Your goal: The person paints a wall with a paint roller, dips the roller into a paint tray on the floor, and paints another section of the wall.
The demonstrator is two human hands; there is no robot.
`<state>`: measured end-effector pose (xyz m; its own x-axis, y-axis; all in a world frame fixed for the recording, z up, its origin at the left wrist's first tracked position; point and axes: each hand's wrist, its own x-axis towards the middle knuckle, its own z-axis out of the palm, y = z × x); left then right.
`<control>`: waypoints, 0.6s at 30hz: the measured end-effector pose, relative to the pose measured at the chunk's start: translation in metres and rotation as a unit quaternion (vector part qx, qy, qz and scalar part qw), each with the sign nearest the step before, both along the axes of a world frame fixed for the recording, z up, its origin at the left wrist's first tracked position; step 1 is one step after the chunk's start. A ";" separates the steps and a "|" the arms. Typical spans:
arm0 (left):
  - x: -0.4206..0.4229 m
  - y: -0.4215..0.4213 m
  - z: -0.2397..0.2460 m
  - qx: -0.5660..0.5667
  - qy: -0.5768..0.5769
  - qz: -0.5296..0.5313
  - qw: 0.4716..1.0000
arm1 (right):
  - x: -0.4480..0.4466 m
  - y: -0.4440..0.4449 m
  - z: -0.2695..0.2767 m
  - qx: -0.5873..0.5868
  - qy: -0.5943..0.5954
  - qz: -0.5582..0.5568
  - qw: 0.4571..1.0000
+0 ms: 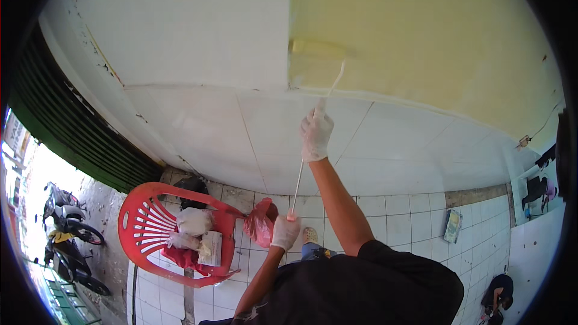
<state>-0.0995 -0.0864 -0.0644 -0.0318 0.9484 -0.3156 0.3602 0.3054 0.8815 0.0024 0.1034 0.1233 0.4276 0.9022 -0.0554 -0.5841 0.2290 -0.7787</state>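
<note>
A paint roller [318, 48] lies against the yellow-painted part of the wall [406, 40], its left end at the straight border with the white part [203, 27]. The roller looks slightly blurred. Its bent wire frame runs down to a handle joined to a thin extension pole [298, 183]. My right hand [317, 136], in a whitish glove, grips the handle where it meets the pole. Lower down, my left hand [285, 233], gloved too, is closed around the pole's pinkish bottom end. White tiles [280, 140] cover the wall below the paint.
A red plastic chair [135, 189] at left bears plastic bags and a box [210, 248]. Beside it sits a red plastic bag [263, 223]. A flat tray-like object [453, 225] rests on the tiled floor. Motorcycles [72, 221] stand outside; another person [499, 291] crouches at lower right.
</note>
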 end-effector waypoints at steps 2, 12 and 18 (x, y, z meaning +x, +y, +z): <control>-0.014 -0.010 -0.036 0.040 0.025 0.007 0.999 | -0.018 -0.003 -0.007 -0.012 0.014 0.023 1.000; -0.011 0.000 -0.019 -0.008 0.021 0.000 1.000 | -0.008 -0.001 0.000 0.020 -0.006 -0.004 1.000; -0.018 -0.022 -0.020 -0.042 0.077 -0.048 0.995 | 0.000 -0.006 -0.043 -0.004 0.019 0.026 0.999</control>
